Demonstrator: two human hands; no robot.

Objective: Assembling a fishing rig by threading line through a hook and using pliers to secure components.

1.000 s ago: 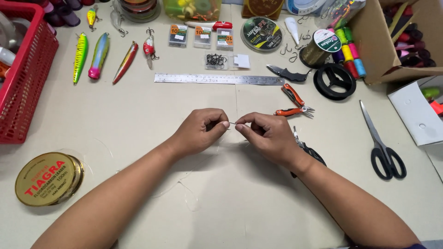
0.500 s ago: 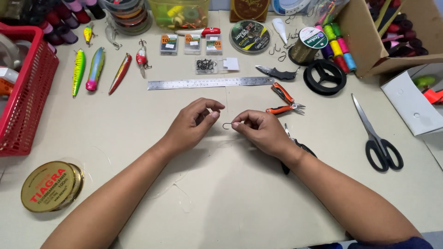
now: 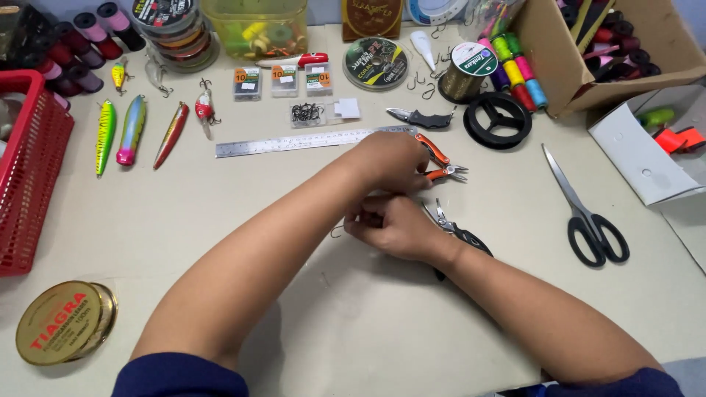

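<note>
Ruler (image 3: 309, 140) behind both hands, scissors (image 3: 588, 209) right, basket (image 3: 33, 176) left

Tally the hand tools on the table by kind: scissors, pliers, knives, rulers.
Scissors: 1
Pliers: 2, an orange-handled pair at the left hand and a black-handled pair by the right hand
Folding knife: 1
Ruler: 1
Total: 5

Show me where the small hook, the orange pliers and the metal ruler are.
small hook (image 3: 337, 231), head view, on its bend.
orange pliers (image 3: 440, 163), head view, on the handles.
metal ruler (image 3: 287, 143), head view, on its middle.
</note>
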